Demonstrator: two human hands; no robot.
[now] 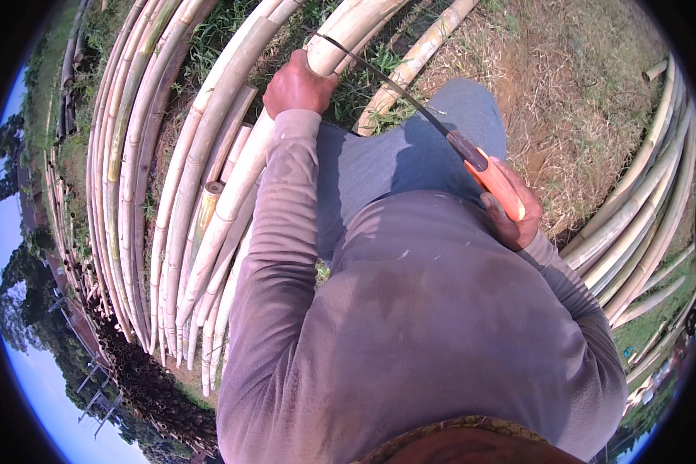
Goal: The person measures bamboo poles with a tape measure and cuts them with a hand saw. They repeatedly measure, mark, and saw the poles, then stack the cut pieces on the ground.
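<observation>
My left hand (300, 83) is closed over a thick pale bamboo pole (342, 40), which runs from the top of the view down past my left forearm. In my right hand (513, 215), beside my knee, is a handsaw (496, 185) with an orange handle. Its narrow dark blade reaches up and to the left, lying across the pole just beyond my left hand. Whether the teeth have cut into the bamboo I cannot tell. Below the blade my leg in blue trousers (410, 151) is bent.
Several long bamboo poles (131, 147) lie in rows on my left, and another stack (634, 232) is at the right. A shorter bamboo piece (417, 62) rests on the ground beyond my knee. Dry grass (572, 108) covers the ground on the right; a dark heap of bamboo (155, 394) is at lower left.
</observation>
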